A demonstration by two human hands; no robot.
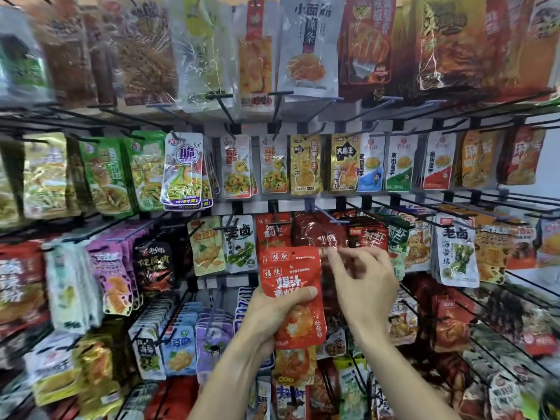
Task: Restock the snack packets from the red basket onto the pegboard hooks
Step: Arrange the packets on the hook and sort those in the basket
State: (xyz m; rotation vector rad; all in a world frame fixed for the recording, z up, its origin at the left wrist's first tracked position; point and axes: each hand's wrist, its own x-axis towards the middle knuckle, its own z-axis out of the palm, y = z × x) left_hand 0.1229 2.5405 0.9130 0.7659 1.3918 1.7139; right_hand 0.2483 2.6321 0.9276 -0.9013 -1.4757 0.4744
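Red snack packet (292, 295) held upright at centre frame, in front of the third row of the display, white characters and a shrimp picture on its face, small hang hole near the top edge. Gripped by the left hand (272, 310) from the left and below, thumb pressed across the front of the packet, fingers wrapped behind. More packets of the same kind apparently stacked behind and below it in the same hand, count unclear.

Right hand (362, 278) raised just right of the packet's top, fingertips (335, 253) pinching the lower edge of a dark red packet (318, 234) hanging on a hook (324, 213) directly above; exact hold partly blurred by glare on the wrapper.

Just left of that, a red packet (269, 230) on its own hook, partly hidden behind the held one. Further left, a white-and-green packet (241, 242) and a pale green packet (206, 245) hanging side by side. To the right, red and green packets (391, 237) crowded on neighbouring hooks.

Above, a row of yellow and white packets (306, 165) on black wire hooks. Higher still, larger bags, among them a white bag with black characters (310, 47). Below the hands, blue and purple packets (197, 344) on lower hooks. Edges of the frame blurred.
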